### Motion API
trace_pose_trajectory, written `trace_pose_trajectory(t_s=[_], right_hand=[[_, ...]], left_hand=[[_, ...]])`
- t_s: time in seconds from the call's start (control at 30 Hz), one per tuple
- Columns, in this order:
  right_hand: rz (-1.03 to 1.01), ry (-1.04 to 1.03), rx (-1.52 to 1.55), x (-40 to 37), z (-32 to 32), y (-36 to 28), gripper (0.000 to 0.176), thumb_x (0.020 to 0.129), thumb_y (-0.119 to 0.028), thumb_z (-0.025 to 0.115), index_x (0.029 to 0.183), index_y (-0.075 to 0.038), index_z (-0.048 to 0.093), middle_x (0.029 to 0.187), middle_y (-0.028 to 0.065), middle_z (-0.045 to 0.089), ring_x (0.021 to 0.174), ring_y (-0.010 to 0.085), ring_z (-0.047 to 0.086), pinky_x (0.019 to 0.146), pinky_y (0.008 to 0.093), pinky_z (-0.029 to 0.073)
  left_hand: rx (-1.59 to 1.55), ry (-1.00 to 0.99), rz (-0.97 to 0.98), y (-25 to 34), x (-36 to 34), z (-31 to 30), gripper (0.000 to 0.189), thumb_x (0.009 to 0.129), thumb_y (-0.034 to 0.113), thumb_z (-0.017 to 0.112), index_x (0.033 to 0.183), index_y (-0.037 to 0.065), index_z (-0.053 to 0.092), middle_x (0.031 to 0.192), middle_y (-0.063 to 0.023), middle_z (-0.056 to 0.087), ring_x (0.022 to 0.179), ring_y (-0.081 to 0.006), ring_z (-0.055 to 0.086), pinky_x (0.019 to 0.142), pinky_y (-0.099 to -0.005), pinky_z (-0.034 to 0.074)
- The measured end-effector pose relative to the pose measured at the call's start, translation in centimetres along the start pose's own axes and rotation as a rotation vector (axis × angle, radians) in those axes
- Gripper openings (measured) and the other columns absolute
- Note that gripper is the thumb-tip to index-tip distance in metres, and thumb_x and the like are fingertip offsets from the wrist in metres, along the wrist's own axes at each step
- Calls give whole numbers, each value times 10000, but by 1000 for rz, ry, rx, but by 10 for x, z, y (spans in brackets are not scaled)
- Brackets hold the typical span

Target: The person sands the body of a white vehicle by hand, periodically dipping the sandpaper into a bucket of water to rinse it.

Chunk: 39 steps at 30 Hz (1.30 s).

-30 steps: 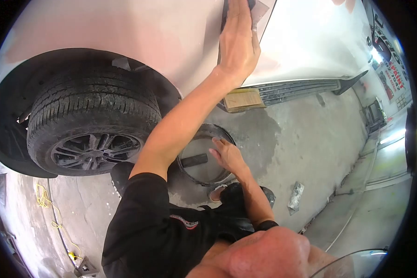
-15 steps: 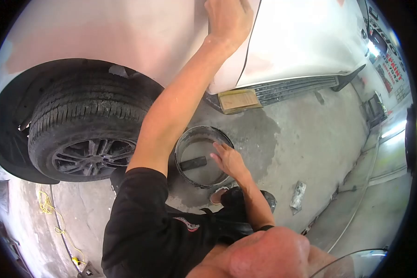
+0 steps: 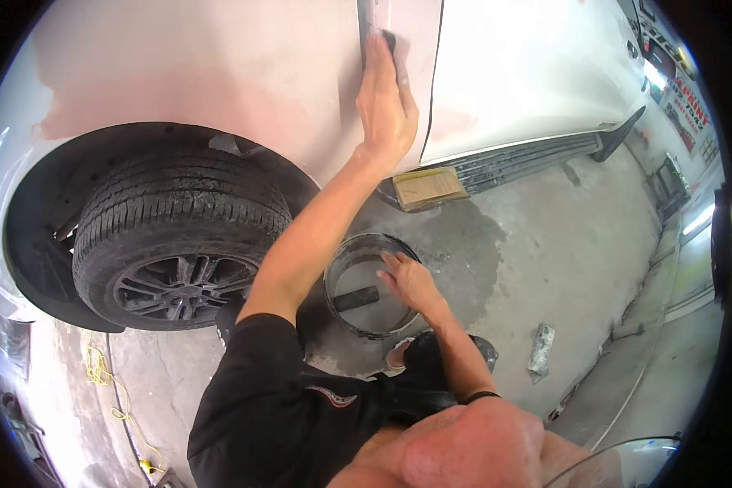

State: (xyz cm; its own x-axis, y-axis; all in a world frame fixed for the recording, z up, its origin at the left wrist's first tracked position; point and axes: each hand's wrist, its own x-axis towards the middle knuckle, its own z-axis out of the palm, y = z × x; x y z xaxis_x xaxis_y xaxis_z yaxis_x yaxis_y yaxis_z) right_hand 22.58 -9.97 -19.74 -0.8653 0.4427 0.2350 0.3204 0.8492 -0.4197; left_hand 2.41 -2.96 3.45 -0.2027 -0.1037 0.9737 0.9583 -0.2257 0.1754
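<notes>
My left hand [image 3: 386, 110] is stretched up against the pale car body panel [image 3: 260, 73], beside the door seam. Under its fingertips is a thin, dark-edged sanding pad [image 3: 389, 39], pressed to the panel and mostly covered by the fingers. My right hand [image 3: 412, 283] hangs over the right side of a round black tub [image 3: 330, 307], its fingers apart and nothing in them. Greyish water fills the tub, and a black block [image 3: 356, 298] lies in it. Pinkish patches show on the panel above the wheel arch.
A dusty wheel [image 3: 187, 252] stands left of my left arm. Beneath the door, a tan cardboard-like piece [image 3: 429, 189] rests by the ribbed side step [image 3: 529, 163]. A crumpled silvery piece [image 3: 542, 350] lies on the concrete at right. Yellow cord [image 3: 98, 366] trails at lower left.
My left hand has slid down the panel, bringing its fingers and the pad into view. My right hand stays over the tub. The whole view has shifted slightly.
</notes>
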Motion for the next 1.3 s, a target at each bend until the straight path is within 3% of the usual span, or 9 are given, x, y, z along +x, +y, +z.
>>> trace_pose_trajectory(t_s=[0.1, 0.2, 0.23, 0.33, 0.43, 0.57, 0.83, 1.07, 1.3], right_hand=[[-27, 12, 34, -8, 6, -1, 423, 945, -290, 671, 1268, -26, 596, 1063, 222, 678, 907, 427, 689, 770, 500, 567], [11, -44, 31, -13, 5, 7, 435, 938, -283, 679, 1277, -24, 593, 1061, 224, 680, 899, 424, 691, 766, 497, 568], [27, -73, 22, -12, 3, 9, 439, 936, -281, 682, 1280, -24, 592, 1060, 225, 680, 897, 424, 691, 764, 496, 568], [6, 1, 0, -2, -6, 4, 445, 927, -267, 688, 1280, -13, 592, 1055, 227, 679, 897, 427, 690, 760, 496, 569], [-56, 72, 31, -7, -6, -3, 445, 923, -252, 687, 1276, 2, 595, 1054, 230, 679, 894, 427, 691, 761, 493, 569], [16, -38, 5, -22, -5, 2, 444, 920, -234, 691, 1282, 6, 598, 1049, 227, 678, 898, 425, 691, 765, 485, 568], [10, -16, 0, -15, -12, -8, 439, 924, -238, 698, 1273, 9, 598, 1027, 214, 675, 888, 417, 689, 768, 480, 567], [-1, 16, -28, -19, -15, 3, 426, 922, -235, 696, 1255, 13, 598, 1016, 210, 675, 881, 413, 689, 768, 473, 571], [9, 35, -27, -16, -22, 0, 436, 912, -238, 700, 1253, 12, 595, 1007, 211, 673, 879, 408, 690, 762, 478, 570]], left_hand=[[1, -166, -85, 3, 73, -1, 511, 949, 10, 567, 1445, -54, 464, 1246, -328, 622, 1074, -511, 619, 926, -517, 507], [-98, -435, -265, 15, 78, -17, 657, 863, -110, 523, 1493, -112, 338, 1504, -340, 417, 1327, -506, 475, 1089, -492, 451], [-135, -113, -147, 13, 36, -5, 609, 871, -98, 527, 1466, -88, 398, 1451, -328, 475, 1260, -505, 517, 1036, -505, 471], [-39, -15, -55, 3, -39, -8, 571, 957, -17, 541, 1512, -12, 408, 1391, -328, 537, 1226, -495, 564, 1025, -498, 480], [-101, -377, -303, 21, 46, -25, 659, 936, -45, 528, 1545, -84, 279, 1506, -377, 387, 1393, -521, 410, 1154, -504, 385], [54, 35, 29, 10, 50, 8, 518, 974, -21, 484, 1464, -155, 381, 1386, -382, 521, 1226, -519, 562, 1058, -494, 468], [-95, -146, -298, 20, -67, -22, 577, 1000, 7, 511, 1533, -89, 313, 1495, -331, 454, 1380, -447, 481, 1131, -434, 418], [-3, 29, -41, 9, 56, 11, 536, 970, -26, 479, 1477, -150, 358, 1387, -383, 519, 1232, -535, 548, 1074, -502, 453], [-22, -118, -132, 0, -30, -1, 700, 878, -71, 560, 1518, -136, 284, 1479, -386, 424, 1375, -534, 429, 1162, -509, 376]])
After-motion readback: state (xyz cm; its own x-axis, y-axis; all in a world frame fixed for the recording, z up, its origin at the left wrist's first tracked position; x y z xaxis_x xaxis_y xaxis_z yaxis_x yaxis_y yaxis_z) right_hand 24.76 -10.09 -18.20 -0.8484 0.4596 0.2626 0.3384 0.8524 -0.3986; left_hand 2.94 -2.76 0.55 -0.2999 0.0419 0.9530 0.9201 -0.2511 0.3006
